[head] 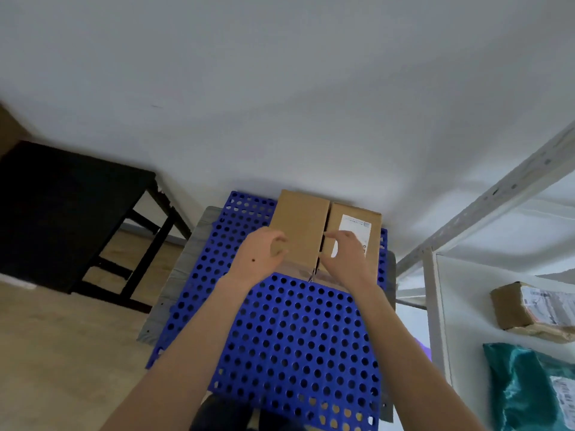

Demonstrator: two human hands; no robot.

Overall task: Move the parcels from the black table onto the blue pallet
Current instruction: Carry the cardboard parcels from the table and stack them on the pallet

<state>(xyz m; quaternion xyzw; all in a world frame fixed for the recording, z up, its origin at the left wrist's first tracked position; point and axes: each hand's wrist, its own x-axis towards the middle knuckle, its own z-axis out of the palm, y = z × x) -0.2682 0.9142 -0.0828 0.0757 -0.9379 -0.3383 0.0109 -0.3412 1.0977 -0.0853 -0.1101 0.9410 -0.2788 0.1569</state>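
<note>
Cardboard box (pixel 299 227) is resting on the perforated blue pallet (pixel 280 337). Your left hand (pixel 259 259) and right hand (pixel 346 259) are flanking it, fingers curled; grip unclear.

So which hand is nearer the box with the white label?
Right. The right hand overlaps the labelled box; the left hand is at the left edge of the plain box.

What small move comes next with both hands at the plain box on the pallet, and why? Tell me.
Probably draw the left hand and right hand back off the plain cardboard box. It appears to sit flat on the blue pallet, flush beside the labelled cardboard box, so it looks placed. Whether the fingers grip it is unclear.
</note>
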